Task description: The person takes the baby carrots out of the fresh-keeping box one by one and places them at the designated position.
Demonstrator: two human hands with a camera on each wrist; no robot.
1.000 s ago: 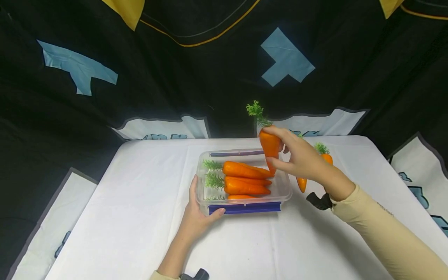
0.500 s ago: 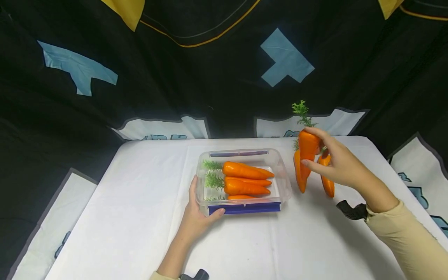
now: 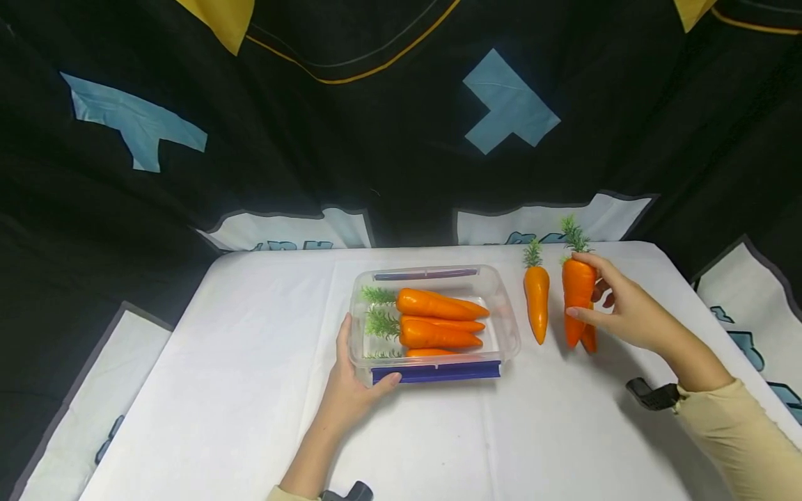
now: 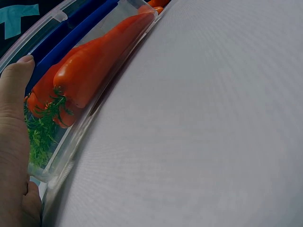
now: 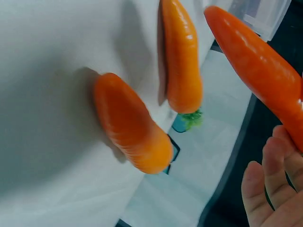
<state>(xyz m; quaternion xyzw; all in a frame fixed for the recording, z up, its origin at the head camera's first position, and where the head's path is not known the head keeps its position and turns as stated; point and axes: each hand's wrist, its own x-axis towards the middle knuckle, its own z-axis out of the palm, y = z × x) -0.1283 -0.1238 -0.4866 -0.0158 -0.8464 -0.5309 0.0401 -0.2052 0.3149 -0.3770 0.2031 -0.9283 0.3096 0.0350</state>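
Note:
My left hand [image 3: 351,390] holds the left front corner of a clear plastic food container [image 3: 512,330], thumb beside its blue clip [image 3: 436,373]. Several orange carrots [image 3: 441,335] with green tops lie inside, pointing right. To the right of the container, my right hand [image 3: 639,320] grips a carrot [image 3: 576,292] between thumb and fingers, tip downward. Behind it, a second carrot [image 3: 590,338] is mostly hidden; the right wrist view shows it lying on the cloth [image 5: 130,123]. Another carrot [image 3: 537,299] lies between the container and my right hand.
A white cloth [image 3: 219,390] covers the table. Behind it hangs a dark curtain [image 3: 376,153] with light blue and yellow patches. Wrist camera mounts [image 3: 651,394] sit at both wrists.
My right hand has carried the carrot from over the container's right side to the right, then lowered it near the loose carrots. My left hand and the container stay in place.

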